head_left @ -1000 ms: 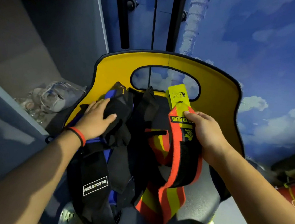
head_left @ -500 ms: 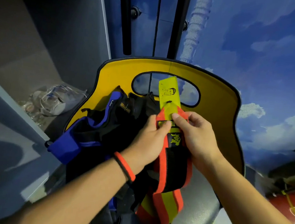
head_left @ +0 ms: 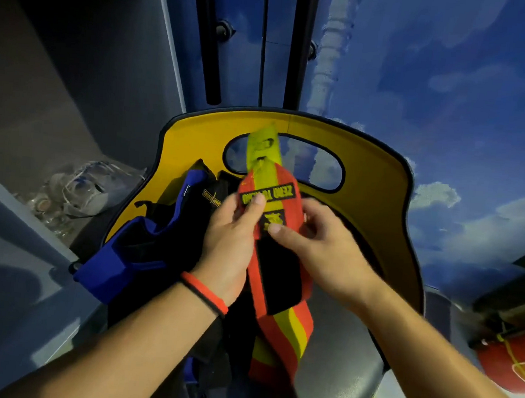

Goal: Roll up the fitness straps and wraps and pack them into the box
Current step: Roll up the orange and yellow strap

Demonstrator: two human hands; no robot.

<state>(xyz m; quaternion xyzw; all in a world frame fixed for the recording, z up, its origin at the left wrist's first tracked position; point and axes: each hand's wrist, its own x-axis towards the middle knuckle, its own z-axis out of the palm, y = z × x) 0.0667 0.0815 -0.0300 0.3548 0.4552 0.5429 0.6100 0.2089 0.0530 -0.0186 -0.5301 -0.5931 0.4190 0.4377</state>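
Note:
A red and yellow wrap (head_left: pixel 278 324) with a black label patch and a yellow tab at its far end is held up over the seat of a yellow-backed chair (head_left: pixel 380 177). My left hand (head_left: pixel 229 237) pinches the wrap's left edge near the label with thumb on top. My right hand (head_left: pixel 317 251) pinches the same end from the right, thumb on the black patch. The wrap's loose tail hangs down toward me. To the left lies a heap of black and blue straps (head_left: pixel 142 251) on the seat. No box is identifiable.
The chair stands against a wall painted with sky and clouds. To the left is a grey shelf recess (head_left: pixel 58 85) with crumpled clear plastic (head_left: pixel 81 189) in it. A red object with a yellow cord (head_left: pixel 513 360) sits at the right edge.
My left hand left the black straps and came over to the red and yellow wrap. Both hands now hold its labelled end, lifted slightly higher.

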